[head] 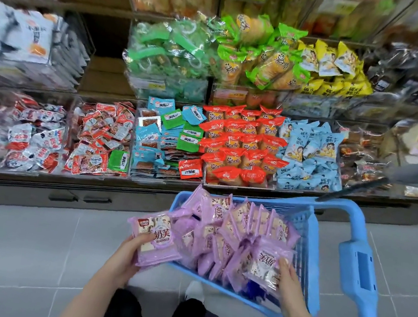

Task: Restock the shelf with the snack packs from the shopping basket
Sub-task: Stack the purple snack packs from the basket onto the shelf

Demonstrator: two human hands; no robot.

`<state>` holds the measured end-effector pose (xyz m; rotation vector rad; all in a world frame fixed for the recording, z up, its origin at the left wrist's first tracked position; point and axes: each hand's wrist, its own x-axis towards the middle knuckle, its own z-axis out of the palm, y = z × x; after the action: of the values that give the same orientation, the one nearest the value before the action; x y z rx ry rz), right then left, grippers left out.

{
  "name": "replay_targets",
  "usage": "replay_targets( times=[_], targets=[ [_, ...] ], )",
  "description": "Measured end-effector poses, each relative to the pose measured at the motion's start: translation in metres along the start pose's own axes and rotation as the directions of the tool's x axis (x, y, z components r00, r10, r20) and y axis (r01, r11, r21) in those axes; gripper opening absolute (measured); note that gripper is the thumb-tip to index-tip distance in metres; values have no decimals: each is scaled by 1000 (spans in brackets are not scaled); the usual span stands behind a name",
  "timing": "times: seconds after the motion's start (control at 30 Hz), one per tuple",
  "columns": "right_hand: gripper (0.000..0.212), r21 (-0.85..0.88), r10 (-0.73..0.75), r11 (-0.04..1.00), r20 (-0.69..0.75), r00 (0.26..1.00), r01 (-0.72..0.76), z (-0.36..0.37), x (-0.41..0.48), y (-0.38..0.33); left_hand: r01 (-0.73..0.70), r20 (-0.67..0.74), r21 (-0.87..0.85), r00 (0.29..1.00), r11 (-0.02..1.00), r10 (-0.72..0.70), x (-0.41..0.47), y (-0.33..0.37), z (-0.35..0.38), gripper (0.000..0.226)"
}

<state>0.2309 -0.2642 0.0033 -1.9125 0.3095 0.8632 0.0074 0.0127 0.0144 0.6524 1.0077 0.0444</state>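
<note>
The left hand (127,253) grips one purple snack pack (157,241) just beside the blue basket (308,253), the right hand (290,286) grips another pack (263,267) inside it; both look light, crinkly and slippery, best pinched across the flat body.

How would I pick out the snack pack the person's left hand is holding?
Find the blue plastic shopping basket on the grey floor, heaped with lilac snack packs. At its left corner the left hand holds one flat lilac pack. Unlike the other held pack, gripped by the right hand over the basket, it sticks out past the rim, its print upright.
</note>
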Motion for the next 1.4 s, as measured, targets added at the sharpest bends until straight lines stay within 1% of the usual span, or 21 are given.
replay_targets(
  times=[0.1,0.13,0.23,0.27,0.33,0.43,0.5,0.57,0.6,0.67,0.73,0.8,0.93,1.07,1.13,1.17,1.2,1.23,1.27,1.37,1.4],
  targets=[
    [52,136,46,989,89,995,-58,43,-9,-15,-21,-19,-22,1000,1000,21,-8,25,-31,45],
    [49,149,41,987,120,992,-59,58,-13,-20,-27,-25,-30,999,999,26,-11,34,-42,40],
    [56,182,1,983,185,983,-36,115,-29,-33,-48,-3,-13,999,999,48,-23,66,-85,32],
    [56,162,-31,987,194,980,0,139,-38,-40,-60,4,0,998,998,60,-29,79,-103,34],
    [55,72,-145,989,197,970,133,186,-57,-55,-82,1,29,997,996,82,-40,104,-139,45],
    [59,-75,-368,918,207,906,390,248,-84,-82,-124,-36,76,991,989,127,-54,139,-185,63],
    [46,-94,-445,875,226,866,474,279,-99,-100,-157,-56,83,985,984,162,-60,158,-209,67],
    [28,24,-443,893,217,870,449,304,-114,-119,-190,-56,65,980,980,193,-65,173,-227,67],
    [25,125,-431,902,207,878,413,314,-119,-127,-198,-47,48,979,979,200,-67,180,-234,64],
    [23,341,-343,905,231,910,255,333,-124,-143,-198,-27,23,980,980,199,-69,195,-244,63],
    [15,453,-227,889,318,921,62,349,-120,-155,-186,-14,6,983,983,186,-67,209,-250,64],
    [23,483,-172,875,390,904,-42,362,-111,-161,-174,-24,9,984,985,174,-63,224,-255,67],
    [41,500,-198,862,480,854,-81,386,-90,-183,-179,-53,27,982,983,180,-49,265,-256,66],
    [72,452,-223,891,509,832,-38,421,-62,-234,-255,-57,-3,965,967,255,-27,330,-249,64],
    [87,400,-242,916,482,842,35,440,-51,-269,-306,-65,-26,950,952,304,-15,368,-243,63],
    [83,380,-272,921,469,840,86,451,-47,-288,-333,-63,-29,942,943,330,-9,386,-240,59],
    [66,376,-310,916,449,838,137,461,-42,-306,-358,-60,-28,933,933,355,-3,405,-236,55],
    [43,381,-344,908,433,833,176,471,-38,-323,-385,-55,-23,922,923,383,1,423,-232,53],
    [29,395,-370,896,418,830,201,482,-35,-341,-407,-52,-18,913,913,405,5,439,-229,50],
    [24,471,-413,853,350,840,223,511,-23,-390,-465,-73,-48,885,884,461,17,481,-223,28],
    [20,476,-420,847,331,845,235,520,-19,-404,-466,-74,-67,884,882,461,20,492,-222,31]
  ],
)
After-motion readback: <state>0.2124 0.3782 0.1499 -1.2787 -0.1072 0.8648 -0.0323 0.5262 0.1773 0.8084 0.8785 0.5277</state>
